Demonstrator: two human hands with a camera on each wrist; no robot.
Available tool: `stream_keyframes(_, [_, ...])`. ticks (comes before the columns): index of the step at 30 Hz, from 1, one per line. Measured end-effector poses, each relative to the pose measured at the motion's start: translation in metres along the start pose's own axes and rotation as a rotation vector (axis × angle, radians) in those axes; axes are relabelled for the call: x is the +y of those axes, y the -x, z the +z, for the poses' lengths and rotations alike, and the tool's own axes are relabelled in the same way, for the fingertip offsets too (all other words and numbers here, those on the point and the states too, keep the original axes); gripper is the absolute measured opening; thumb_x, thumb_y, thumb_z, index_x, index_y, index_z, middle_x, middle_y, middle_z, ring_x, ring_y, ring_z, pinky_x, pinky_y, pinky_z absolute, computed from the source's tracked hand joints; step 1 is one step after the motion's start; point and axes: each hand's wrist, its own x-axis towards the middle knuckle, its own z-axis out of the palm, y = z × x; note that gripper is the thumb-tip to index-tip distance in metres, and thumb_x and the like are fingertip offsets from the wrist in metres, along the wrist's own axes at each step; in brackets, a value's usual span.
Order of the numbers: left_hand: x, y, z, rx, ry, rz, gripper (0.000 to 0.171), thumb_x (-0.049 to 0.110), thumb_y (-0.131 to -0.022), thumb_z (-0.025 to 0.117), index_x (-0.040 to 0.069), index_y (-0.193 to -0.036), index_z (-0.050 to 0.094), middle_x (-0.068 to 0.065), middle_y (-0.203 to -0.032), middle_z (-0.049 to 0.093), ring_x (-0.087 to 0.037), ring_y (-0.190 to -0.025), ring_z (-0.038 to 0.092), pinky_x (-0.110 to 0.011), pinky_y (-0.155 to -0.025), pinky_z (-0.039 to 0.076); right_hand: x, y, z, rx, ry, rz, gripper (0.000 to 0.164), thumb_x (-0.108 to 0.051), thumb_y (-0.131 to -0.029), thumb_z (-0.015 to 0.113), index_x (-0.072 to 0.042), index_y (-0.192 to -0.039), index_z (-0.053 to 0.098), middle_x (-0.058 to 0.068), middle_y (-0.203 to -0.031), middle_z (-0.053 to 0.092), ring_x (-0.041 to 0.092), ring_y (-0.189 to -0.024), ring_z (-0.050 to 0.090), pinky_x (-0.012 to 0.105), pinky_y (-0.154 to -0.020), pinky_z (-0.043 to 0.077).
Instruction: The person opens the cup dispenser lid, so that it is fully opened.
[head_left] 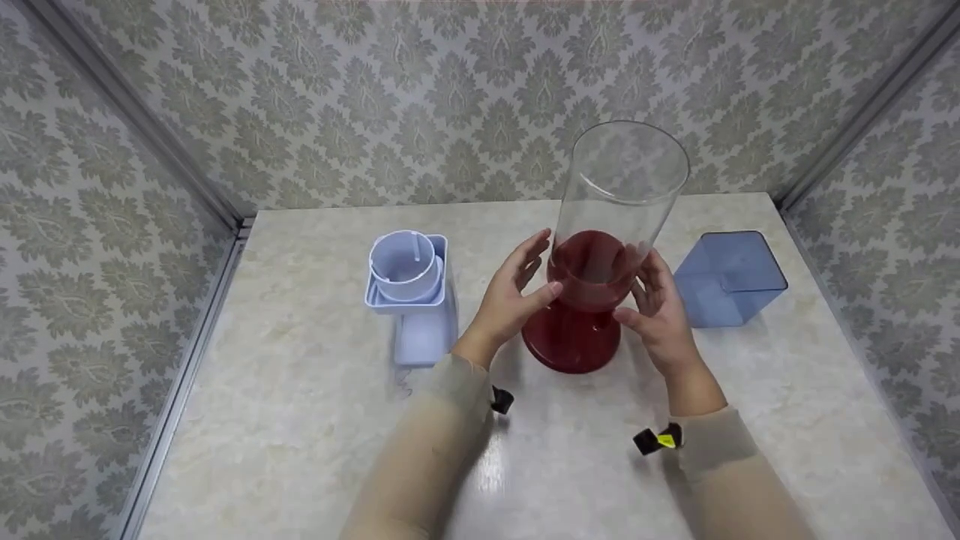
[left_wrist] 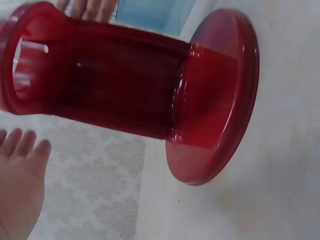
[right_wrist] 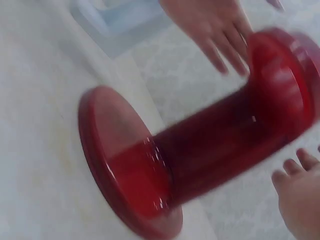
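A red pedestal stand [head_left: 574, 341] with a wide round foot is upright on the table, and a tall clear cylinder [head_left: 622, 195] rises from its cup-shaped top. On the stand's left side, my left hand [head_left: 517, 289] is spread with the thumb near the cup. My right hand [head_left: 656, 311] flanks the other side, fingers loosely bent beside the cup. Both wrist views show the red stand [left_wrist: 125, 80] between the hands, with a gap next to each palm. Whether any fingertip touches the cylinder's lower edge is unclear.
At the left stands a pale blue plastic holder [head_left: 420, 337] with a round cup [head_left: 405, 259] in its top. A translucent blue square container [head_left: 724, 289] sits at the right, close to my right hand. Patterned walls [head_left: 480, 97] enclose the table's back and sides.
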Motion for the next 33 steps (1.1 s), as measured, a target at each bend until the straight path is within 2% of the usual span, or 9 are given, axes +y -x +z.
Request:
stream_keyframes(4, [-0.001, -0.003, -0.002, -0.078, 0.024, -0.033, 0.087, 0.027, -0.103, 0.084, 0.003, -0.174, 0.04, -0.017, -0.18, 0.046, -0.032, -0.171, 0.041, -0.038, -0.14, 0.036, 0.003, 0.001, 0.016, 0.033, 0.138, -0.051, 0.117, -0.021, -0.088, 0.1, -0.006, -0.178, 0.027, 0.004, -0.175, 0.044, 0.016, -0.164, 0.04, 0.024, -0.137, 0.032])
stream_keyframes(8, [0.0, -0.002, 0.0, -0.075, 0.063, -0.047, 0.079, 0.004, -0.101, 0.084, -0.004, -0.169, 0.045, -0.021, -0.174, 0.052, -0.036, -0.166, 0.048, -0.041, -0.137, 0.042, 0.007, -0.001, 0.021, 0.073, 0.276, -0.102, 0.098, -0.005, -0.089, 0.097, -0.004, -0.171, 0.042, 0.003, -0.163, 0.057, 0.02, -0.153, 0.053, 0.025, -0.13, 0.045])
stream_keyframes(11, [-0.001, 0.0, 0.002, -0.051, 0.073, -0.057, 0.079, 0.008, -0.1, 0.086, -0.002, -0.169, 0.048, -0.02, -0.173, 0.054, -0.035, -0.165, 0.05, -0.045, -0.134, 0.045, 0.01, -0.001, 0.018, 0.085, 0.305, -0.137, 0.091, 0.0, -0.087, 0.096, -0.002, -0.166, 0.05, 0.003, -0.157, 0.062, 0.02, -0.146, 0.058, 0.025, -0.125, 0.051])
stream_keyframes(16, [-0.002, 0.008, 0.007, 0.0, 0.085, -0.063, 0.094, 0.036, -0.09, 0.093, 0.005, -0.169, 0.051, -0.015, -0.173, 0.054, -0.031, -0.167, 0.047, -0.05, -0.132, 0.048, 0.012, -0.003, 0.012, 0.035, 0.318, -0.177, 0.092, -0.02, -0.088, 0.1, -0.002, -0.164, 0.052, 0.003, -0.157, 0.06, 0.02, -0.143, 0.059, 0.027, -0.122, 0.054])
stream_keyframes(18, [-0.003, 0.012, 0.009, 0.022, 0.093, -0.062, 0.097, 0.038, -0.087, 0.094, 0.007, -0.169, 0.052, -0.013, -0.174, 0.054, -0.03, -0.169, 0.044, -0.049, -0.132, 0.048, 0.012, -0.004, 0.009, 0.01, 0.319, -0.18, 0.095, -0.028, -0.088, 0.101, -0.001, -0.164, 0.052, 0.003, -0.158, 0.059, 0.019, -0.143, 0.059, 0.027, -0.121, 0.054])
stream_keyframes(21, [-0.003, 0.017, 0.013, 0.057, 0.084, -0.05, 0.093, 0.031, -0.088, 0.096, 0.008, -0.168, 0.054, -0.012, -0.175, 0.054, -0.028, -0.17, 0.043, -0.049, -0.133, 0.047, 0.013, -0.006, 0.004, -0.023, 0.298, -0.167, 0.098, -0.035, -0.086, 0.101, -0.001, -0.164, 0.052, 0.004, -0.158, 0.059, 0.018, -0.144, 0.059, 0.026, -0.121, 0.054])
stream_keyframes(24, [-0.001, 0.022, 0.017, 0.104, 0.017, -0.024, 0.088, 0.026, -0.089, 0.097, 0.011, -0.166, 0.057, -0.008, -0.172, 0.058, -0.024, -0.168, 0.046, -0.047, -0.135, 0.044, 0.013, -0.01, -0.001, -0.064, 0.259, -0.139, 0.101, -0.042, -0.084, 0.101, -0.001, -0.163, 0.053, 0.003, -0.158, 0.061, 0.016, -0.144, 0.061, 0.025, -0.121, 0.054])
stream_keyframes(28, [0.004, 0.03, 0.022, 0.183, -0.121, 0.002, 0.086, 0.032, -0.087, 0.099, 0.016, -0.163, 0.062, -0.001, -0.164, 0.066, -0.019, -0.16, 0.057, -0.041, -0.135, 0.045, 0.012, -0.015, -0.007, -0.134, 0.199, -0.1, 0.102, -0.047, -0.083, 0.1, -0.003, -0.163, 0.054, 0.003, -0.155, 0.067, 0.014, -0.137, 0.066, 0.022, -0.114, 0.057])
stream_keyframes(33, [0.009, 0.04, 0.031, 0.267, -0.207, -0.006, 0.088, 0.034, -0.083, 0.102, 0.016, -0.161, 0.065, -0.001, -0.16, 0.07, -0.018, -0.154, 0.063, -0.037, -0.132, 0.049, 0.014, -0.02, -0.016, -0.207, 0.14, -0.057, 0.092, -0.048, -0.082, 0.1, -0.011, -0.157, 0.062, -0.001, -0.147, 0.075, 0.011, -0.129, 0.07, 0.023, -0.108, 0.059])
